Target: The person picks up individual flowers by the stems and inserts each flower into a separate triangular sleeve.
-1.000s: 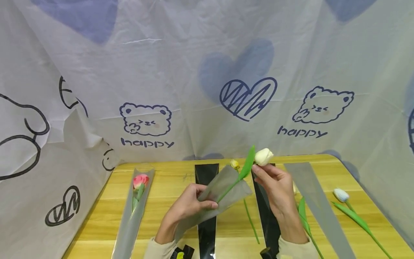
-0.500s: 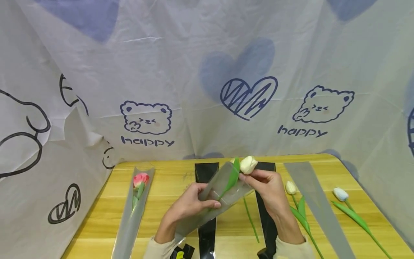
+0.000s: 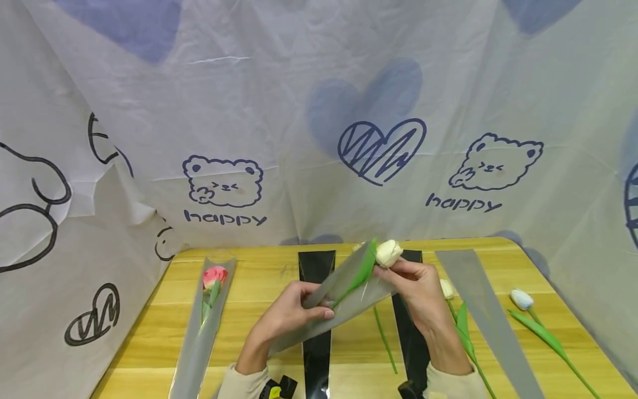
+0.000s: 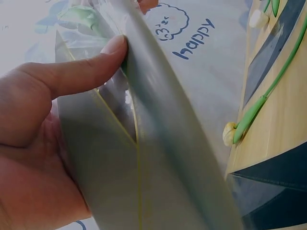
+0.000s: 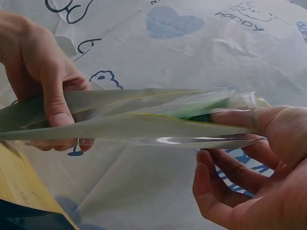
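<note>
In the head view my left hand (image 3: 286,313) grips a grey, partly see-through flower sleeve (image 3: 364,299), thumb laid across its front. A white tulip (image 3: 389,253) with a green leaf (image 3: 365,270) slants in the sleeve's mouth, its bloom just past the upper edge. Just below that bloom, my right hand (image 3: 416,288) pinches the tulip. The right wrist view shows the right fingers reaching into the clear opening (image 5: 240,103) beside the leaf. In the left wrist view the thumb presses on the sleeve (image 4: 163,124). The stem's lower part is hidden in the sleeve.
At left on the wooden table (image 3: 264,288) lies a sleeved pink flower (image 3: 215,277). Black sleeves (image 3: 316,354) and a flat grey sleeve (image 3: 483,310) lie around the hands. A white tulip (image 3: 447,288) and a pale blue tulip (image 3: 521,299) lie at right. A printed cloth (image 3: 309,194) hangs behind.
My right hand has moved left and down, bringing the white tulip's bloom closer to the sleeve's mouth. The left hand keeps its hold in about the same place.
</note>
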Tool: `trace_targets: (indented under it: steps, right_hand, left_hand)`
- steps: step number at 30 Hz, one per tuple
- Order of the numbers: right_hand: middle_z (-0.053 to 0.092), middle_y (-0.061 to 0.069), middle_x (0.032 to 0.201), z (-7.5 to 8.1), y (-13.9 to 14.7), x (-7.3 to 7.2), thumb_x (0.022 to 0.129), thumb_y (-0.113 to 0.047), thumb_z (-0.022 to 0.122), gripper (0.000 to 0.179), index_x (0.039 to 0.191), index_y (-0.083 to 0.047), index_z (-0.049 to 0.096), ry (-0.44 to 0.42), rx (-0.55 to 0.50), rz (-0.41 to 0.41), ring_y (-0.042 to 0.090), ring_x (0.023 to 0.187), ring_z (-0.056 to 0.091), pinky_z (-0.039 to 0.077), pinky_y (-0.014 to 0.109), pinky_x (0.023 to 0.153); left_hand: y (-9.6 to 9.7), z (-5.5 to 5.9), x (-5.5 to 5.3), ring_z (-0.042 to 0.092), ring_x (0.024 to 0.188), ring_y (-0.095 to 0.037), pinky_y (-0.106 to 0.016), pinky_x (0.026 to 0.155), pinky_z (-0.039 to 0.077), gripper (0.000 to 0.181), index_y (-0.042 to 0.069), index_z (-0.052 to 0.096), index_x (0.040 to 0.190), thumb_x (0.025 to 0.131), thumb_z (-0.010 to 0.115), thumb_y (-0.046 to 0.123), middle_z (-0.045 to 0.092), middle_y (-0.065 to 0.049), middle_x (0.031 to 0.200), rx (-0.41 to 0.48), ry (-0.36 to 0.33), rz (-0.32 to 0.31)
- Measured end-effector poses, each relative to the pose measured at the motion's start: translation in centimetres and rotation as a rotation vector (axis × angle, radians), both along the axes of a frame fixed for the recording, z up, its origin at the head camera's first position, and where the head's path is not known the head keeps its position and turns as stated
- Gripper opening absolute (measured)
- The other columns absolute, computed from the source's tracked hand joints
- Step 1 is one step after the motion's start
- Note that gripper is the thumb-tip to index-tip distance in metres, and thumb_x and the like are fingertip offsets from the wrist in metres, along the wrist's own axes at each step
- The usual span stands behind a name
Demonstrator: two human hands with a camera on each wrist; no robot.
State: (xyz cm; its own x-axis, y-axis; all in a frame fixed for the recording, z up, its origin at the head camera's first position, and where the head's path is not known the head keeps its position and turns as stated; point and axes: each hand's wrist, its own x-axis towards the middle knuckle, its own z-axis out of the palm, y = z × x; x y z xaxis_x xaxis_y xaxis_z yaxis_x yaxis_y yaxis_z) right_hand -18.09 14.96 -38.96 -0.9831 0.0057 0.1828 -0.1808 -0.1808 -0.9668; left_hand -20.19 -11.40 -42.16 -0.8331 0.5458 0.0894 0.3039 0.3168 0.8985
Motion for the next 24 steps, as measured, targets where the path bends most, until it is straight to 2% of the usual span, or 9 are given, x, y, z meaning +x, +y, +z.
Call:
trace_targets:
  steps: [3,8,12,15,20,24]
  right_hand:
    - [0.076,0.002,0.103,0.0,-0.1,-0.1,0.092,0.002,0.074,0.022,0.112,0.010,0.074,-0.019,0.037,0.022,0.018,0.103,0.068,0.056,0.032,0.088]
    - [0.071,0.003,0.112,0.1,0.3,-0.2,0.098,-0.002,0.068,0.037,0.129,0.018,0.060,-0.050,0.067,0.052,0.014,0.099,0.070,0.057,0.030,0.083]
    - [0.072,0.004,0.117,0.2,1.0,-0.2,0.103,-0.004,0.061,0.039,0.134,0.018,0.055,0.003,-0.040,0.052,0.016,0.100,0.071,0.059,0.031,0.082]
    - [0.073,0.006,0.121,0.2,1.2,-0.3,0.106,-0.010,0.058,0.040,0.137,0.014,0.054,0.060,-0.096,0.060,0.020,0.105,0.071,0.059,0.035,0.083]
    - [0.071,0.009,0.119,-0.5,-0.4,-0.3,0.105,-0.014,0.062,0.039,0.136,0.008,0.055,0.070,0.017,0.106,0.024,0.104,0.071,0.059,0.038,0.083]
    - [0.070,0.015,0.110,-1.1,-2.3,-0.3,0.100,-0.009,0.068,0.029,0.123,0.007,0.063,0.106,0.124,0.081,0.026,0.096,0.072,0.060,0.040,0.080]
  left_hand:
    - [-0.2,0.0,0.1,0.061,0.075,-0.013,-0.029,0.069,0.051,0.009,0.005,0.075,0.094,0.089,0.081,0.009,0.070,-0.003,0.087,0.013,-0.013,0.015]
    - [-0.8,-0.4,-0.2,0.059,0.077,-0.015,-0.029,0.069,0.049,0.010,0.003,0.075,0.096,0.090,0.080,0.009,0.068,-0.004,0.087,0.031,-0.020,0.049]
    - [-1.3,-0.6,-0.5,0.057,0.075,-0.015,-0.028,0.067,0.048,0.014,-0.003,0.073,0.098,0.090,0.079,0.008,0.066,-0.004,0.085,0.064,-0.018,0.111]
    - [-1.4,-0.7,-0.6,0.057,0.074,-0.014,-0.028,0.066,0.049,0.018,-0.006,0.070,0.098,0.091,0.079,0.008,0.066,-0.004,0.084,0.131,-0.056,0.155]
    - [-1.1,-0.7,-0.7,0.060,0.077,-0.016,-0.031,0.070,0.051,0.026,-0.007,0.069,0.103,0.089,0.081,0.011,0.068,-0.005,0.087,0.240,-0.150,0.175]
    - [-0.7,-0.7,-0.7,0.063,0.084,-0.018,-0.034,0.076,0.053,0.037,-0.007,0.067,0.115,0.090,0.081,0.016,0.070,-0.009,0.096,0.264,-0.181,0.133]
